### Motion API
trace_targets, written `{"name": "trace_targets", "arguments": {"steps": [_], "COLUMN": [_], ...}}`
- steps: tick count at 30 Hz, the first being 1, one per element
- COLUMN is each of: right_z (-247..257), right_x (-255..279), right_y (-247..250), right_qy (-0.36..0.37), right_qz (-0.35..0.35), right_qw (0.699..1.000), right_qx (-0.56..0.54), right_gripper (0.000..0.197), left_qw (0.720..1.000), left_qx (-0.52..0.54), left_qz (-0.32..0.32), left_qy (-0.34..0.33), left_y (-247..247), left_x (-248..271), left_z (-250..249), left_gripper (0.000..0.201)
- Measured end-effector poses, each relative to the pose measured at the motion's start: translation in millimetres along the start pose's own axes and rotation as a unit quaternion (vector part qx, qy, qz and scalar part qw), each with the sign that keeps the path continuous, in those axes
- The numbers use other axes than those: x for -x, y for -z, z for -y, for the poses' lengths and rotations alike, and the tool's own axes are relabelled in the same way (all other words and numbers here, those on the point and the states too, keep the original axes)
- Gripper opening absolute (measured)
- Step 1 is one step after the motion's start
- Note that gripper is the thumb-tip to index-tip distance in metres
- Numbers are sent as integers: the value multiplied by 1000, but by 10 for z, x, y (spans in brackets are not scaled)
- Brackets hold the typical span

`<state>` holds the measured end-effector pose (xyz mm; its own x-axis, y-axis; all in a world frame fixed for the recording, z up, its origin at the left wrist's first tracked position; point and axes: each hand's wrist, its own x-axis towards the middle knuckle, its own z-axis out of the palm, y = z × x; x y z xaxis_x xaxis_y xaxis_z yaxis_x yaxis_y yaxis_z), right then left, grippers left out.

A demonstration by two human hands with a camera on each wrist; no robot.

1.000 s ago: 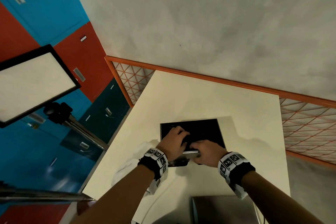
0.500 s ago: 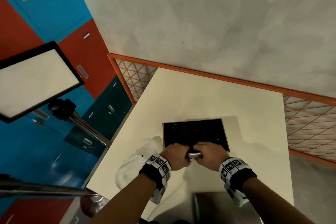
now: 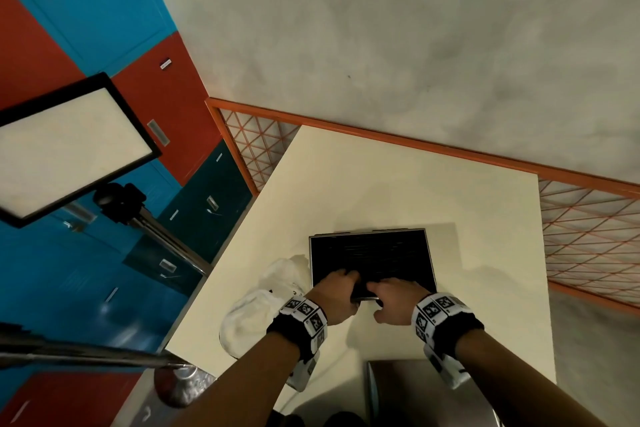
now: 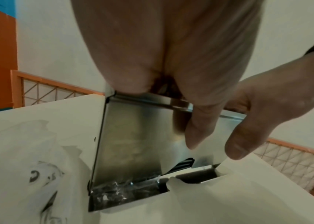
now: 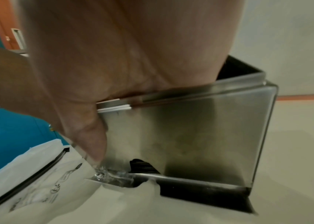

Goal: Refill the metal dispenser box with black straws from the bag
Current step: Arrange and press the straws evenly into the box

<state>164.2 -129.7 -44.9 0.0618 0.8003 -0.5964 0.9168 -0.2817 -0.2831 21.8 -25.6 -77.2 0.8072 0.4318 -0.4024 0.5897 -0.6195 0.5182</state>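
Observation:
The metal dispenser box (image 3: 430, 255) stands open-topped on the cream table (image 3: 381, 184), filled with black straws (image 3: 370, 251). Both hands are at its near rim. My left hand (image 3: 334, 291) and right hand (image 3: 394, 298) reach over the rim, fingers lying on the straws, thumbs hanging outside the front wall. In the left wrist view my palm (image 4: 171, 53) rests on the rim above the shiny front wall (image 4: 133, 136). Straw ends (image 4: 185, 162) show in the bottom slot. The right wrist view shows the right hand (image 5: 114, 53), the wall (image 5: 200, 128) and straw ends (image 5: 141, 166). A white plastic bag (image 3: 256, 312) lies left of the box.
A flat metal piece (image 3: 426, 392), perhaps the lid, lies at the table's near edge. A light panel (image 3: 65, 146) on a tripod stands to the left, with a metal pole (image 3: 86, 354) below. An orange mesh railing (image 3: 415, 146) borders the table's far side.
The hands drew back from the box's middle to its near rim, curled there half a second ago, and now their fingers stretch out over the straws again.

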Motion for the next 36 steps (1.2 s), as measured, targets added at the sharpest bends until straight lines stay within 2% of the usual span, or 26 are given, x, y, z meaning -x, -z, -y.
{"name": "trace_targets", "arguments": {"steps": [7, 11, 20, 27, 31, 36], "right_z": [32, 5, 40, 1, 54, 147], "right_x": [-59, -58, -97, -82, -139, -208], "right_y": [-19, -41, -156, -142, -104, -59], "right_qy": [11, 21, -9, -11, -15, -37], "right_qz": [19, -7, 4, -9, 6, 81], "right_qw": [998, 997, 999, 1000, 1000, 996], "right_qx": [-51, -79, 31, -28, 9, 31], "right_gripper": [47, 42, 44, 51, 37, 22], "left_qw": [999, 998, 997, 997, 996, 996], "left_qx": [16, 24, 31, 3, -1, -3], "left_qz": [24, 29, 32, 38, 44, 46], "left_qy": [33, 44, 55, 62, 75, 82], "left_y": [-57, -56, -91, -99, -91, -71], "left_x": [24, 20, 36, 15, 7, 8], "left_z": [-3, -9, -16, -56, -54, -64], "left_gripper": [37, 43, 50, 48, 43, 39]}}
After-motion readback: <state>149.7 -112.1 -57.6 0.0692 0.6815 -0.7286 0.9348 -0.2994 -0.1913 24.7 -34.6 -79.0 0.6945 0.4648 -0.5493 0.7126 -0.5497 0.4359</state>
